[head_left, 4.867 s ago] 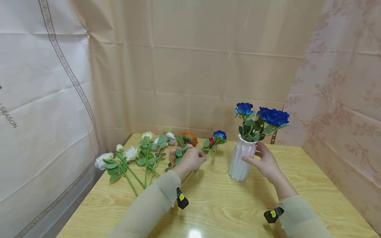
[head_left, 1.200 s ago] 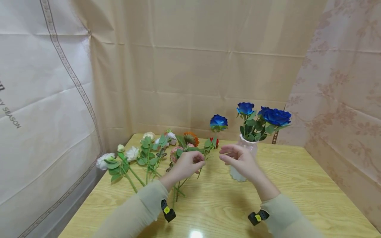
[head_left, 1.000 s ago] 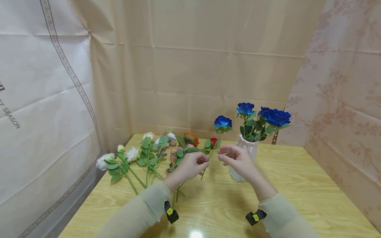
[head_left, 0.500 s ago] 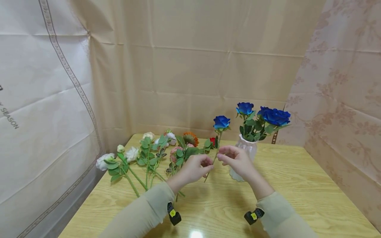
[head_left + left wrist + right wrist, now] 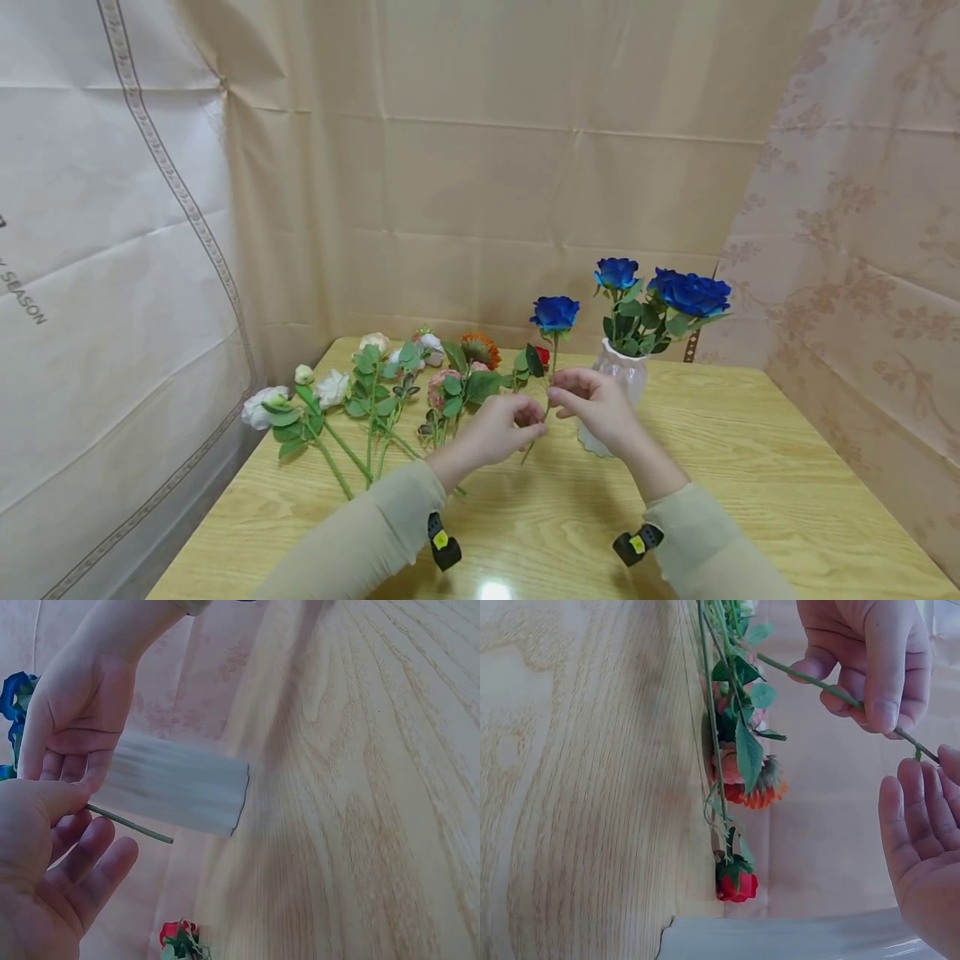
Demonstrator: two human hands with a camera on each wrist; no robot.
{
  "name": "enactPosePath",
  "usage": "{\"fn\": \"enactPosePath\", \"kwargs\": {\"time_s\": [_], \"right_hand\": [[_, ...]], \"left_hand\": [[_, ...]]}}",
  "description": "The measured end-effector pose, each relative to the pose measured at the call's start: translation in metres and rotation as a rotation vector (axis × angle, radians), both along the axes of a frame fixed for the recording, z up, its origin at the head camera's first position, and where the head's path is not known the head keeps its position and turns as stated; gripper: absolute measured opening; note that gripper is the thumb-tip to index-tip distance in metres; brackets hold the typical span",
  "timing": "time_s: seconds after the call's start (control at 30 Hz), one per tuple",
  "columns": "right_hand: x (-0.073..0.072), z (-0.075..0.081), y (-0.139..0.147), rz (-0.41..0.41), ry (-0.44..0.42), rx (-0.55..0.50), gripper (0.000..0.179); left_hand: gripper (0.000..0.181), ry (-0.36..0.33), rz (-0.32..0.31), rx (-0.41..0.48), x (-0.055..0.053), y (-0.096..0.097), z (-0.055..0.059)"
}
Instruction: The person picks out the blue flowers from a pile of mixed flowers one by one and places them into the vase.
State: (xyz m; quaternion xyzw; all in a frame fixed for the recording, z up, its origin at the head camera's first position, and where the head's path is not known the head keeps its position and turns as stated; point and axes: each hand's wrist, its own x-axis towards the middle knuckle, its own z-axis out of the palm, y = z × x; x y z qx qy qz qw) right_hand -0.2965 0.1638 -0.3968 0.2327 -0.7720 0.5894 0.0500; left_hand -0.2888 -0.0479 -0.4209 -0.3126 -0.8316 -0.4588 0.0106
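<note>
A blue rose [image 5: 555, 313] stands nearly upright between the two hands, its bare stem slanting down to the left. My left hand [image 5: 495, 429] pinches the lower stem [image 5: 840, 694] between thumb and fingers, with the cut end sticking out below. Higher up, the thumb and fingertips of my right hand [image 5: 600, 410] pinch the same stem. Behind the right hand is a white ribbed vase [image 5: 622, 372], partly hidden by it. Blue roses [image 5: 690, 292] with green leaves stand in the vase.
White flowers [image 5: 264, 407] lie at the table's left side. Pink flowers [image 5: 442, 387], an orange flower [image 5: 480, 350] and a red rose [image 5: 737, 885] lie near the middle back. Cloth curtains [image 5: 480, 183] hang close behind the wooden table [image 5: 750, 467].
The left hand has lifted the blue rose off the table and brought it rightward, turning it more upright. The right hand has left the vase, and its fingertips now meet the stem.
</note>
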Motion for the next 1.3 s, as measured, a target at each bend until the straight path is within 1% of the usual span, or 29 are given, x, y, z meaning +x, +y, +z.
{"fn": "enactPosePath", "kwargs": {"time_s": [0.23, 0.53, 0.7, 0.93, 1.3], "right_hand": [[0.000, 0.000, -0.002, 0.004, -0.003, 0.009, 0.030], [0.002, 0.000, -0.003, 0.001, -0.015, 0.013, 0.023], [0.002, -0.001, -0.002, 0.013, -0.008, 0.015, 0.024], [0.002, -0.001, 0.001, -0.001, -0.006, 0.017, 0.027], [0.001, 0.001, 0.012, -0.017, 0.031, 0.035, 0.030]], "left_hand": [[0.005, 0.015, 0.003, -0.017, -0.002, 0.001, -0.004], [0.004, 0.035, 0.001, -0.039, -0.001, 0.000, -0.003], [0.004, 0.045, 0.002, -0.045, 0.000, -0.002, -0.002], [0.005, 0.034, 0.028, -0.063, 0.001, -0.008, 0.000], [0.010, 0.069, 0.058, -0.083, -0.002, -0.026, 0.001]]}}
